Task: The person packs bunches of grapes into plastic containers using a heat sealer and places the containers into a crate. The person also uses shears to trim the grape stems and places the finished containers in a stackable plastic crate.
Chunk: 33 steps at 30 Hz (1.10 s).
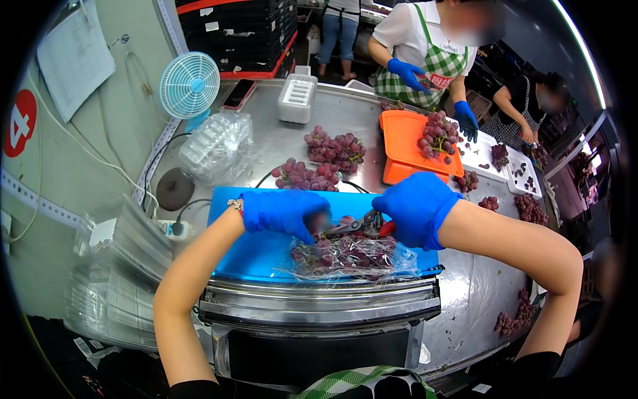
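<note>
My right hand (416, 209), in a blue glove, grips a pair of red-handled pruning snips (360, 225), whose blades point left towards my other hand. Curled over a few grapes, my left hand (286, 212) is gloved in blue too; how firmly it holds them is partly hidden. Beneath both hands, a pack of red grapes under clear plastic film (351, 254) lies at the front of a blue tray or board (239, 249). Just behind the board are two bunches of red grapes, the nearer one (304, 177) and the farther one (336, 149).
An orange scale (403, 134) bearing grapes stands at back right, with a gloved co-worker (423, 60) behind it. Left are a small fan (189, 85), bagged clear trays (219, 147), a power strip (177, 229) and stacked clear containers (109, 299). White trays (481, 154) hold loose grapes.
</note>
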Tool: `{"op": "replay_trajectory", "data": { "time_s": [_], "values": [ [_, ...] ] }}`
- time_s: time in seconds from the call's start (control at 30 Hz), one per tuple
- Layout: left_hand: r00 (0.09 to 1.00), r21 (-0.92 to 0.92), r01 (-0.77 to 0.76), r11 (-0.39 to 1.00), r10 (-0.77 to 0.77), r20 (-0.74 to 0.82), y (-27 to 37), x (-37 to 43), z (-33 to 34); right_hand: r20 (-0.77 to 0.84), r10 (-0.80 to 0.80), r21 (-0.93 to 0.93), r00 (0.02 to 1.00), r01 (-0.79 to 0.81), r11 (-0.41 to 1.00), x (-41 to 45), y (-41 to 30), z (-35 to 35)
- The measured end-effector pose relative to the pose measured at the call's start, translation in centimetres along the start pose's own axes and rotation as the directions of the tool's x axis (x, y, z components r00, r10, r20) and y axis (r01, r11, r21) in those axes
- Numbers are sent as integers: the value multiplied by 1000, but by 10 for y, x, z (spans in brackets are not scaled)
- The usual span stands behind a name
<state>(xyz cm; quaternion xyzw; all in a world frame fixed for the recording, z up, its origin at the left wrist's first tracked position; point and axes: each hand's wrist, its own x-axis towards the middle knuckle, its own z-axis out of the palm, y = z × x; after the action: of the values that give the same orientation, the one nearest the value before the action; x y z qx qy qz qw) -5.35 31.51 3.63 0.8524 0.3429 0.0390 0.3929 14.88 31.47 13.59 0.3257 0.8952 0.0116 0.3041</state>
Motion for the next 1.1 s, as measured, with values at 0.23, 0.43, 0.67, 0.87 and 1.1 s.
{"op": "replay_trajectory", "data": {
  "time_s": [0.23,0.43,0.67,0.87,1.1],
  "values": [
    [999,-35,39,999,-39,14,-4,1,2,-3,-5,6,1000,5,1000,1,0,3],
    [1000,-36,30,999,-30,4,-1,-1,1,-8,-5,-7,1000,5,1000,2,-3,3],
    [1000,-42,-3,999,3,-7,-3,0,3,-14,-11,-15,1000,11,1000,8,-3,7],
    [998,-52,-47,998,45,-45,-5,0,6,26,-5,-7,1000,5,1000,7,-6,4],
    [996,-3,-86,996,86,6,-5,4,8,-116,1,0,993,-1,1000,1,-3,11]
  ]
}}
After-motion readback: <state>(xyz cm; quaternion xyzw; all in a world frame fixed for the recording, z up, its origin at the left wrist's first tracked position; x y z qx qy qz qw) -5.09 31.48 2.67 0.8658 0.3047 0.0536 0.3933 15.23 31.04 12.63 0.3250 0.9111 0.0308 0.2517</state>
